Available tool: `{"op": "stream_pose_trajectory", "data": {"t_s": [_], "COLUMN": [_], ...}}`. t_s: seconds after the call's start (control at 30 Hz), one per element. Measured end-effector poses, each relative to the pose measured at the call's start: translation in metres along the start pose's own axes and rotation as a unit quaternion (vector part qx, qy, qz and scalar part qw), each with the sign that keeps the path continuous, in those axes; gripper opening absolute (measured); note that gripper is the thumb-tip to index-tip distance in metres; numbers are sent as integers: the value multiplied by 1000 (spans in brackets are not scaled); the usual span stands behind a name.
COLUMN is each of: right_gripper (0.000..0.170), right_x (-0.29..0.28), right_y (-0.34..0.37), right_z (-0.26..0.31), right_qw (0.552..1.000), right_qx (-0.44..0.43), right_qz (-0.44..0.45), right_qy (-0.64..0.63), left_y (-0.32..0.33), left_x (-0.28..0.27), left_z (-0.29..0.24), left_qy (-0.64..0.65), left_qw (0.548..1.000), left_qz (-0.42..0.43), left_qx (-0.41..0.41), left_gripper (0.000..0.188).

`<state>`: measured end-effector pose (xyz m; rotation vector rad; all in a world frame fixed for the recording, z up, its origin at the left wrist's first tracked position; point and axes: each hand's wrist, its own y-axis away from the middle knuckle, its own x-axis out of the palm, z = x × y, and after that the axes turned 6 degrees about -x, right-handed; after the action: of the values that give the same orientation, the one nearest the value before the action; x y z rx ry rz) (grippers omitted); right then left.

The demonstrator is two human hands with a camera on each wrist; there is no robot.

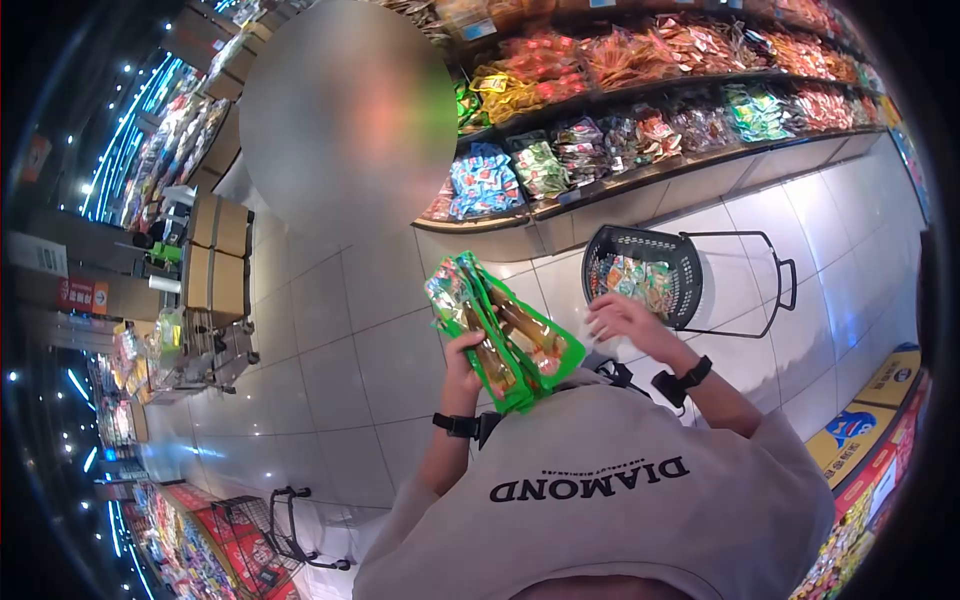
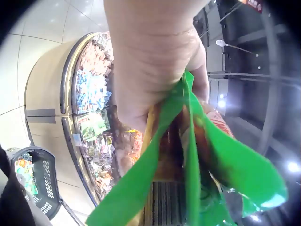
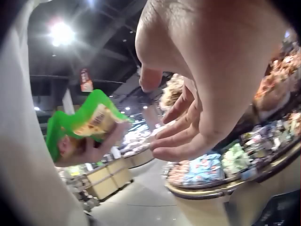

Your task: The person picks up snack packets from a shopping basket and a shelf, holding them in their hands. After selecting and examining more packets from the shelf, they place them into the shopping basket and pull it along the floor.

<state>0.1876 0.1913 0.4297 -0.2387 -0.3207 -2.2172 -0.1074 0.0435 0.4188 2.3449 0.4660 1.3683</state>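
My left hand point(image 1: 463, 364) grips green-edged snack packets point(image 1: 535, 338) in front of the chest. Their clear fronts show brown food inside. In the left wrist view, the left hand point(image 2: 153, 59) pinches the packets from above, and their green edges point(image 2: 254, 169) fan apart below it. To the right of the packets, my right hand point(image 1: 635, 325) hangs in the air with nothing in it. Its fingers are loosely bent in the right wrist view. A dark shopping basket point(image 1: 688, 285) holding several small colourful packets stands on the floor just beyond the right hand.
A curved display shelf point(image 1: 560, 205) heaped with bagged snacks runs along the far side. The basket's long handle point(image 1: 745, 333) extends to the right. Brown cartons point(image 1: 215, 250) stand at left, and a shopping cart point(image 1: 285, 530) is at lower left. A blurred patch covers the upper left.
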Motion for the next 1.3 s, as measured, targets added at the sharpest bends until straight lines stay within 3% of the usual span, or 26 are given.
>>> {"op": "stream_pose_trajectory", "data": {"t_s": [0.03, 0.1, 0.2, 0.27, 0.37, 0.53, 0.7, 0.8, 0.9, 1.07, 1.13, 1.23, 1.3], "right_gripper": [37, 53, 67, 78, 80, 78, 75, 73, 75, 78, 87, 84, 82], "right_x": [19, 54, 96, 113, 146, 203, 255, 277, 293, 305, 306, 315, 313], "right_y": [-5, -15, -20, -28, -39, -59, -56, -48, -35, -12, -1, 18, 26], "right_z": [6, 22, 27, 11, -5, -27, -49, -53, -47, -49, -48, -33, -45], "right_qw": [997, 985, 976, 978, 980, 985, 996, 994, 995, 977, 986, 986, 976], "right_qx": [10, 59, 74, 96, 42, -4, 21, -27, 9, -41, -19, 46, -5], "right_qz": [73, 164, 184, 144, 131, 119, 45, 5, -33, -104, -98, -118, -135], "right_qy": [-26, 12, 93, 114, 144, 127, 79, 108, 91, 181, 132, 107, 173], "left_y": [12, 11, 20, 35, 48, 69, 74, 75, 72, 56, 50, 51, 50], "left_x": [14, -11, -22, -19, -47, -99, -146, -143, -140, -136, -136, -126, -121], "left_z": [0, 1, -5, -19, -42, -76, -104, -117, -120, -113, -106, -105, -100], "left_qy": [-15, -12, -4, -2, -39, -81, -84, -86, -99, -102, -123, -107, -113], "left_qw": [999, 999, 995, 992, 990, 985, 970, 956, 948, 916, 932, 929, 924], "left_qz": [-33, 29, 77, 86, 57, 94, 135, 165, 189, 243, 220, 221, 237], "left_qx": [2, -40, -69, -98, -123, -117, -186, -225, -235, -304, -261, -277, -279], "left_gripper": [56, 57, 56, 54, 50, 45, 48, 54, 56, 59, 65, 69, 71]}}
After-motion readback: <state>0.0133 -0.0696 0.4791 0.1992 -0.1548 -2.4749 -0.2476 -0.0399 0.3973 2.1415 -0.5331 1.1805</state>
